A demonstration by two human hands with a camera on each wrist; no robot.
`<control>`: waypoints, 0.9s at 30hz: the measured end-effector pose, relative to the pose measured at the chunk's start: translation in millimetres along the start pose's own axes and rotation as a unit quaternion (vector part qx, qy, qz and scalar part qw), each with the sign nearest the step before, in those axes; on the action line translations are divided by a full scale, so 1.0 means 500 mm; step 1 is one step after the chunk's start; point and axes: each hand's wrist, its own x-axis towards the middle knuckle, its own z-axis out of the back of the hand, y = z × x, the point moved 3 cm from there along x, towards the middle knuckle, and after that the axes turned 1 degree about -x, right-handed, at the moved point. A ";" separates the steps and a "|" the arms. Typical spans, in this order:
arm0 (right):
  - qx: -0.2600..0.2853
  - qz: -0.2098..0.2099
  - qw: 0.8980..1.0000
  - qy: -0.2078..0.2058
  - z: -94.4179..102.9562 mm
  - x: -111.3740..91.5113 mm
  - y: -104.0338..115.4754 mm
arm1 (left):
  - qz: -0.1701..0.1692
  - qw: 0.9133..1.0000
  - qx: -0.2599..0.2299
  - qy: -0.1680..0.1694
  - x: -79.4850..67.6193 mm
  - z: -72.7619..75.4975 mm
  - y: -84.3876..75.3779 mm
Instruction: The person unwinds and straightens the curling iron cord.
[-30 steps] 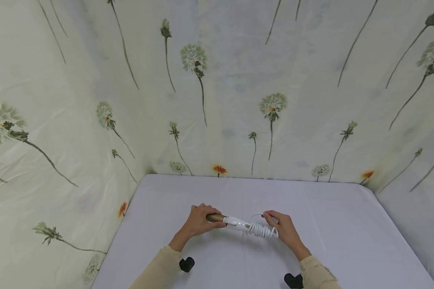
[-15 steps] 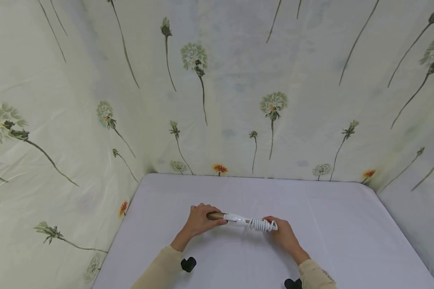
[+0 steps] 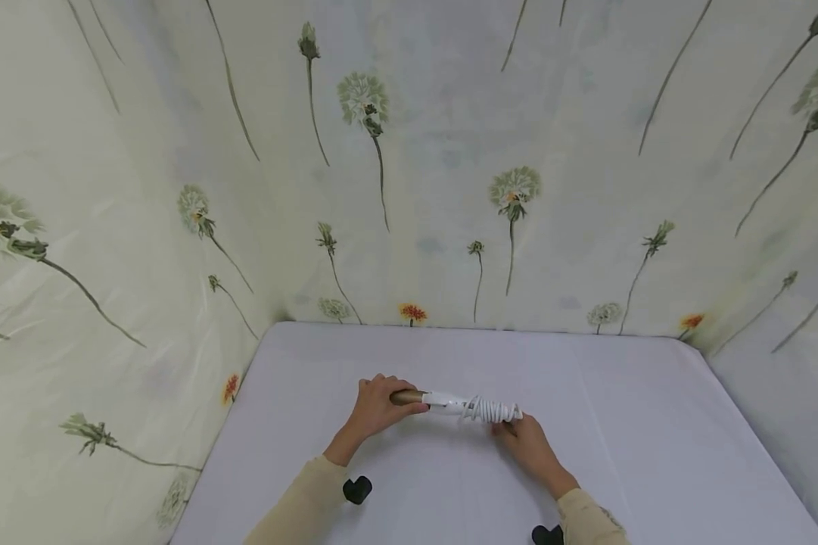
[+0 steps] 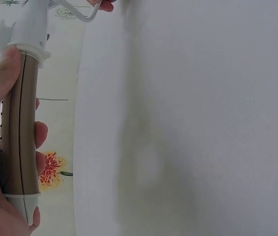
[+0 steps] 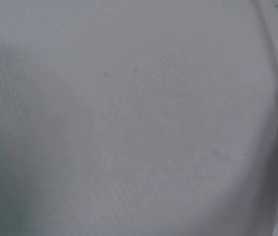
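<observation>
Clearly, both hands are busy with the wand (image 3: pixel 443 401), which is held up over the middle of the table (image 3: pixel 463 492), nearer its far edge than the wearer. It lies left to right, its right end tilted slightly toward the near side, and a soft shadow falls on the white cloth below.

The left hand (image 3: pixel 374 409) grips the brown handle (image 4: pixel 23 123) at the left end. In the left wrist view the thumb reaches up to the white collar (image 4: pixel 30 51), fingertips show round the other side of the handle, and the palm sits by its white end. A white lever (image 4: pixel 5 37) stands out beside the barrel just past the collar.

At the right end, the white cord (image 3: pixel 492 411) is wound round the barrel in close turns. The right hand (image 3: pixel 527 446) is just to the near side of those coils with its fingers bent in, and a loop of cord runs to its fingertips, which pinch it. The right wrist view shows mostly white cloth, with a fingertip at the right edge.

Beige sleeves (image 3: pixel 303 496) cover both forearms, and a black piece (image 3: pixel 357 490) sits by each cuff. On the far side and to left and right hangs a pale curtain (image 3: pixel 436 151) printed with dandelions and a few orange flowers.
</observation>
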 end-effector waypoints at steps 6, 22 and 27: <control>-0.039 0.066 0.997 -0.027 -0.002 0.004 0.005 | 0.011 1.000 0.007 0.000 0.006 0.002 -0.004; -0.047 0.112 0.991 -0.052 -0.023 -0.022 0.026 | 0.019 0.999 0.016 -0.030 0.010 0.003 -0.012; -0.033 0.102 0.993 -0.058 -0.030 -0.033 0.028 | 0.016 0.999 0.026 -0.040 0.011 0.003 -0.011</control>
